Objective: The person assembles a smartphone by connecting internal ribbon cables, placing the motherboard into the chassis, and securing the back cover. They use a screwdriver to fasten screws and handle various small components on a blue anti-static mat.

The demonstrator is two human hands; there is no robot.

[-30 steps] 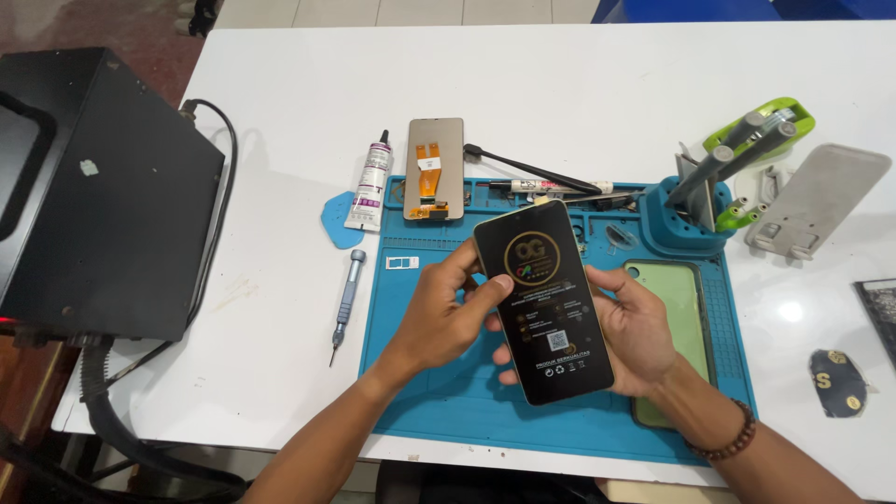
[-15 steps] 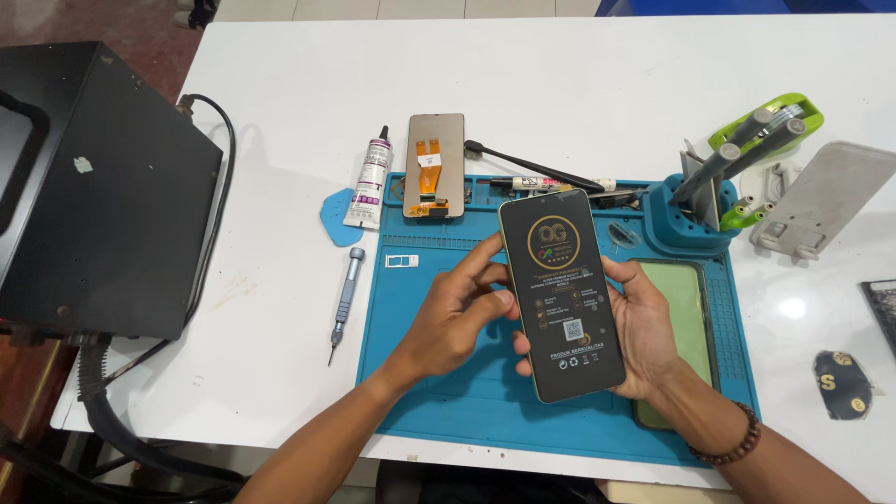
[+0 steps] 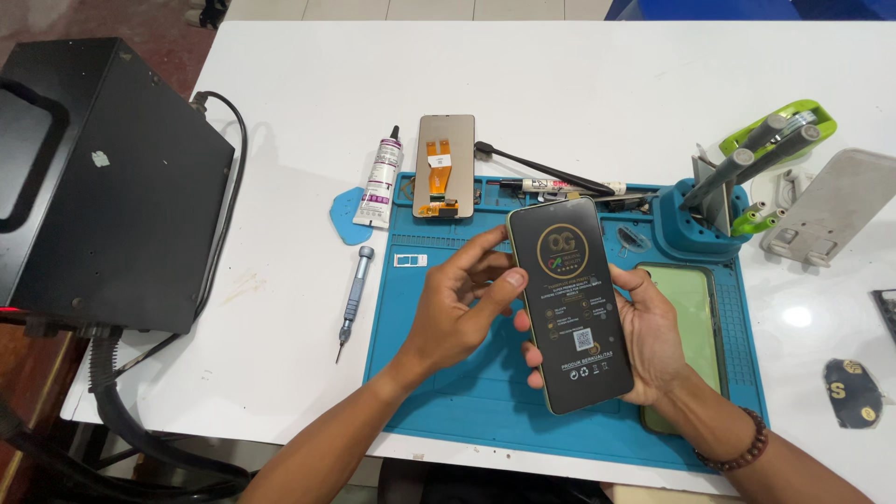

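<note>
Smartphone, glossy black, printed film: gripped by right hand beneath, left hand pinching its left edge, above blue ribbed mat. Green phone at 3 o'clock; screwdriver at 9; glue tube at 11.

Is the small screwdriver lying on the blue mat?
No: the screwdriver lies on the white table, just off the left edge of the blue mat.
</note>
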